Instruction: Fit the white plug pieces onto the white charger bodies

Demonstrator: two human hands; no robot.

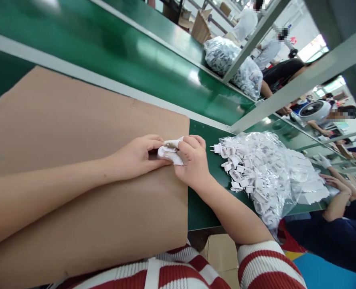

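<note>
A crumpled white cloth [167, 152] with brownish stains is bunched between my two hands, just above the cardboard sheet [84, 120] near its right edge. My left hand [143, 154] pinches the cloth's left side between thumb and fingers. On the other side, the curled fingers of my right hand [194, 160] grip it, covering part of it. Whether anything lies inside the folds cannot be made out. To the right of my right hand, white plug adapters [236, 174] spill out of a clear plastic bag [274, 172].
A green worktable [203, 208] shows beside the cardboard. Beyond a pale rail runs a green conveyor belt [154, 60]. A metal post [289, 84] rises at the right. Filled plastic bags [223, 54] stand across the belt. A co-worker's arm [340, 196] reaches in at far right.
</note>
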